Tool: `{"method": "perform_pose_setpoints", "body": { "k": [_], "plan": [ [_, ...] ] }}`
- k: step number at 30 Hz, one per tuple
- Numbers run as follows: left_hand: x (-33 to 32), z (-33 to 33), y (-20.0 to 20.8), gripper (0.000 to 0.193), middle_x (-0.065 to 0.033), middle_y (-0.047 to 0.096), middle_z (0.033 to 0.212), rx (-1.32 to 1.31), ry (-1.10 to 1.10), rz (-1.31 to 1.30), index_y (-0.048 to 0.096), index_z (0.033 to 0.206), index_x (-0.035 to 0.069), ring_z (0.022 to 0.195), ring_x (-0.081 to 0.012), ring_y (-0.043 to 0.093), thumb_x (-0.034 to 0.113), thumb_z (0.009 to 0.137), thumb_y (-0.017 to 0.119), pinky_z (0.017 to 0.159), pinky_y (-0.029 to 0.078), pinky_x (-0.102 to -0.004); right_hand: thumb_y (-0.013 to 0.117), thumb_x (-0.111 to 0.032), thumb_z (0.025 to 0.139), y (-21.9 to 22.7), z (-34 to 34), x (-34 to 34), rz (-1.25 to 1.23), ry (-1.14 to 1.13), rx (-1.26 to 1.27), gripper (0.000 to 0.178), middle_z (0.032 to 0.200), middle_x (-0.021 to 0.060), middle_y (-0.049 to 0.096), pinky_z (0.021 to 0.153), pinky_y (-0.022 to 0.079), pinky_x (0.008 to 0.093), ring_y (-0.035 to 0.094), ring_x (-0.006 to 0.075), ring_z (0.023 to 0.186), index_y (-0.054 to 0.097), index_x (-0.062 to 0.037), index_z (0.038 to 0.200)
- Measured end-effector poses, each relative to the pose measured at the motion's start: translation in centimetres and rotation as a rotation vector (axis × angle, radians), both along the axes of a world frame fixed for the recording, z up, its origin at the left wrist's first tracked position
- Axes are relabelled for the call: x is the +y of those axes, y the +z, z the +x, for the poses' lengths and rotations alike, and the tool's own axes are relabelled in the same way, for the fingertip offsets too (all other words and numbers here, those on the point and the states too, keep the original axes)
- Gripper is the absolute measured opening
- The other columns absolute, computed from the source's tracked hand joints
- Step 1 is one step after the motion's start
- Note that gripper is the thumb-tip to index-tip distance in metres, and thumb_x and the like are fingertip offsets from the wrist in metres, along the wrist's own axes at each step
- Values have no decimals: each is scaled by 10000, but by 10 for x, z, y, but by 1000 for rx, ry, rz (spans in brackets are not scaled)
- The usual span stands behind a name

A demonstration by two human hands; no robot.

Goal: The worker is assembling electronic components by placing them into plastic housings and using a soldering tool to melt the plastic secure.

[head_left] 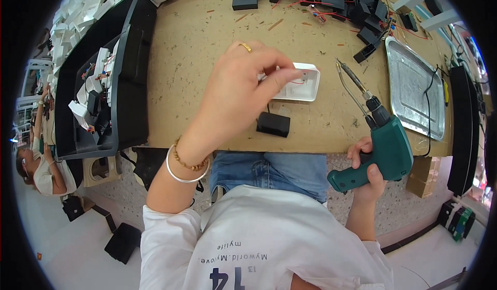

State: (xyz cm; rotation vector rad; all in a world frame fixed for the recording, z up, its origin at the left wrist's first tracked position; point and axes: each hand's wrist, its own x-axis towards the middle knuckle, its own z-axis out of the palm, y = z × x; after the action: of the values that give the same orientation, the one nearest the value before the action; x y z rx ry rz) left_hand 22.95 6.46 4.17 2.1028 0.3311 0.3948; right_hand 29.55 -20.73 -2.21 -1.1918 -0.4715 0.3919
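A small white plastic housing (309, 89) lies on the brown tabletop, partly covered by my left hand (246, 75). The thumb and index finger of that hand are pinched together over the housing. A thin red wire (297, 82) shows just below the fingertips; whether they grip it cannot be made out. Close to the table's front edge is a black rectangular box (273, 124), with a thin dark lead running up from it toward the housing. My right hand (368, 168) is wrapped around the handle of a green soldering gun (392, 147), its metal tip angled up and left over the table.
A black bin (132, 77) of assembled white and black parts stands on the left, with many white housings (88, 5) piled behind it. Black boxes and red-wired circuit boards (331, 2) are heaped at the back. A metal tray (417, 90) lies right. Another person (49, 171) sits far left.
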Motion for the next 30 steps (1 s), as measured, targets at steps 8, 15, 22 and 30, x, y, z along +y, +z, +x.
{"method": "perform_pose_setpoints", "body": {
  "k": [8,15,22,30],
  "plan": [
    [-14,0,-26,101,-184,502,1211,-131,4,80,642,811,19,951,-248,554,112,792,678,635,507,-278,599,-292,776,1,-1,2,12,1,-4,413,985,173,514,700,421,349,506,148,660,509,38,1007],
    [-33,0,-33,94,-191,539,1183,-133,28,317,623,806,12,965,-318,558,96,789,662,657,515,-319,593,-292,783,-1,-1,1,16,-9,-22,410,994,173,519,702,417,345,503,147,660,508,37,1013],
    [-30,11,-32,78,-130,576,1148,-222,-20,744,592,792,31,972,-353,544,80,777,651,752,482,-382,591,-294,788,-2,0,0,39,-10,-24,416,1011,169,524,703,413,346,500,145,659,510,36,1029],
    [-34,19,-46,103,-167,586,1117,-321,168,508,565,753,27,885,-323,585,67,747,661,731,498,-370,607,-309,773,2,-5,-11,35,-31,-38,435,1000,173,528,736,413,364,502,147,650,511,35,1022]
  ]
}}
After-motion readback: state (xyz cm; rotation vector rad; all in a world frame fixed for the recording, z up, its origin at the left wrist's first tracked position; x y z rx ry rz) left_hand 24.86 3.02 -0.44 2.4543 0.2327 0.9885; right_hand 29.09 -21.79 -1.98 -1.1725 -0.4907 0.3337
